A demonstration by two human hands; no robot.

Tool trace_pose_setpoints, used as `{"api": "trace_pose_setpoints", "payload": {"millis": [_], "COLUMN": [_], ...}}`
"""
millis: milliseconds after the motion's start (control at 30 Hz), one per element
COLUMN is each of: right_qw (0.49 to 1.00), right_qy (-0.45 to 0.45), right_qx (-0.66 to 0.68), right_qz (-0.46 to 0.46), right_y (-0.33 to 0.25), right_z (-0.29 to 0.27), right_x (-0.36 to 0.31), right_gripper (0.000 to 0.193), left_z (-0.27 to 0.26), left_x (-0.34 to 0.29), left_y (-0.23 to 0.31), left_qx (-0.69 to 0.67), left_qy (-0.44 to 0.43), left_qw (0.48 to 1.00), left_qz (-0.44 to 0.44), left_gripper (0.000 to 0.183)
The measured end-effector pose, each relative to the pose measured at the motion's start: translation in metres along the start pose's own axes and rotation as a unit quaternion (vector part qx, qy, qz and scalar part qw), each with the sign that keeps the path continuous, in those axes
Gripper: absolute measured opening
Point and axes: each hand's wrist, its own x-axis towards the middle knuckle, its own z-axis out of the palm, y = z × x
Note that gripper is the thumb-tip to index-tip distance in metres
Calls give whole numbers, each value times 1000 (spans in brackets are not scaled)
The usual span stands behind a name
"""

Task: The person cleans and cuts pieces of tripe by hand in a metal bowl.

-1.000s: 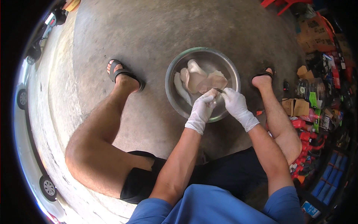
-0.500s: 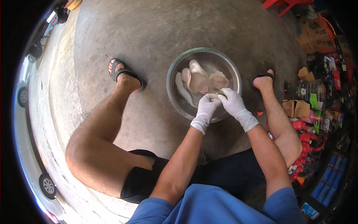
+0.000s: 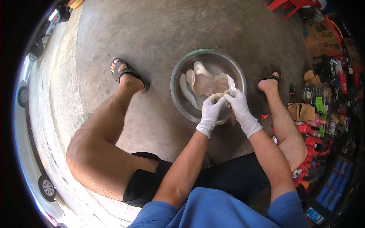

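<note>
A round steel basin (image 3: 176,93) stands on the floor between my feet. Pale, whitish-pink, soft folded pieces (image 3: 200,80) that look like raw meat lie in it. My right hand (image 3: 239,109), white-gloved, is closed round a knife (image 3: 231,84); the blade points away over the basin, and a brown handle shows below the palm. My left hand (image 3: 211,111), also gloved, is above the basin's near rim with its fingers pinched together. Its fingertips meet those of the right hand, and whatever they hold is hidden.
Cardboard boxes (image 3: 321,38), a clear plastic jar (image 3: 317,95) and red bottles (image 3: 313,141) crowd the right side. A red plastic stool (image 3: 292,5) stands at the far right. Silver-coloured cars are along the left edge, one with a dark wheel (image 3: 47,188). The floor (image 3: 152,30) is concrete.
The knife has swung from lying slanted low over the pieces to pointing up and away, its blade now clear of them. My right hand has turned; the left has shifted slightly.
</note>
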Motion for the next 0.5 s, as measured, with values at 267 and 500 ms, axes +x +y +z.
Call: {"api": "trace_pose_setpoints", "payload": {"millis": [267,500], "right_qw": [935,789], "right_qy": [46,-48], "right_qx": [-304,-534], "right_qz": [-175,-300], "right_y": [-2,-20], "right_z": [-7,-9], "right_x": [1,-14], "right_gripper": [15,15], "left_z": [-5,-11], "left_x": [10,6], "left_y": [-13,-3], "left_qx": [-49,42], "left_qy": [54,45], "left_qw": [997,998], "left_qz": [17,-24], "left_gripper": [14,16]}}
